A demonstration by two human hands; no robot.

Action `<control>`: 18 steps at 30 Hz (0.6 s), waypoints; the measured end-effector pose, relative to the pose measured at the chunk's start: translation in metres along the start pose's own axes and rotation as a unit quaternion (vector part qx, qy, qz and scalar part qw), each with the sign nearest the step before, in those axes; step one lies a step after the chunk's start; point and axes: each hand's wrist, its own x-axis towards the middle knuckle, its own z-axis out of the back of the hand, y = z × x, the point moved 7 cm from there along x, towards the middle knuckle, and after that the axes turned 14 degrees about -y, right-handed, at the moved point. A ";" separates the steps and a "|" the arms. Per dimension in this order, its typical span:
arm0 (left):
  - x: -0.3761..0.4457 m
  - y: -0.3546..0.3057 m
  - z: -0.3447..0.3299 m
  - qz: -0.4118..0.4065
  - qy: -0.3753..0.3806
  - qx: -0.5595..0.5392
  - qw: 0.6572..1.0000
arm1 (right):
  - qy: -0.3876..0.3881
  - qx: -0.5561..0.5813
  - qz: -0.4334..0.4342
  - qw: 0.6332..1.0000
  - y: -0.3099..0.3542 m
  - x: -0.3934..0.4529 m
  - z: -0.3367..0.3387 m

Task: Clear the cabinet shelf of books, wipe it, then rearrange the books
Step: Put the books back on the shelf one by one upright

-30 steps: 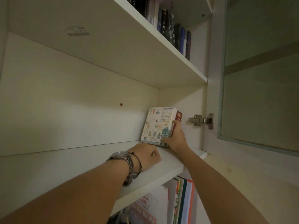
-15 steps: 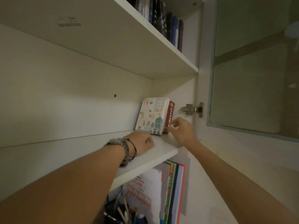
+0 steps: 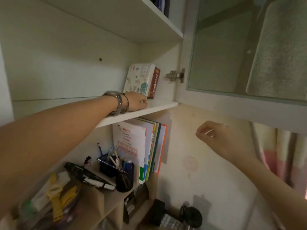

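Observation:
Two books stand at the right end of the white cabinet shelf point(image 3: 162, 106): a white book with small coloured drawings point(image 3: 138, 79) and, to its right, a dark red dictionary point(image 3: 154, 85). My left hand point(image 3: 137, 101), with a metal watch on the wrist, rests on the shelf board with its fingers curled, right in front of the white book, and nothing shows in it. My right hand point(image 3: 219, 138) hangs in the air below the open door, right of the shelf, fingers loosely curled and holding nothing.
The glass cabinet door point(image 3: 240, 47) stands open on the right, on a metal hinge point(image 3: 176, 75). Dark books point(image 3: 163, 4) fill the shelf above. Below stand several thin books point(image 3: 149, 146), a pen holder point(image 3: 113, 165), a yellow watch point(image 3: 54, 193) and a black flask point(image 3: 191, 216).
My right hand let go of the two books and dropped down and to the right, away from the shelf. My left hand stayed on the board. The view tilted downward.

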 end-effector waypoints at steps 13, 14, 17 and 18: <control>-0.105 -0.144 -0.049 -0.160 0.019 -0.196 0.967 | 0.032 -0.022 -0.097 0.995 -0.100 -0.115 0.064; -0.117 -0.155 -0.066 -0.170 0.025 -0.214 0.962 | 0.030 -0.013 -0.113 0.993 -0.106 -0.123 0.063; -0.153 -0.181 -0.125 -0.180 0.050 -0.258 0.948 | 0.027 0.003 -0.154 0.988 -0.130 -0.153 0.059; -0.163 -0.187 -0.147 -0.172 0.062 -0.274 0.944 | 0.026 0.010 -0.167 0.986 -0.139 -0.165 0.057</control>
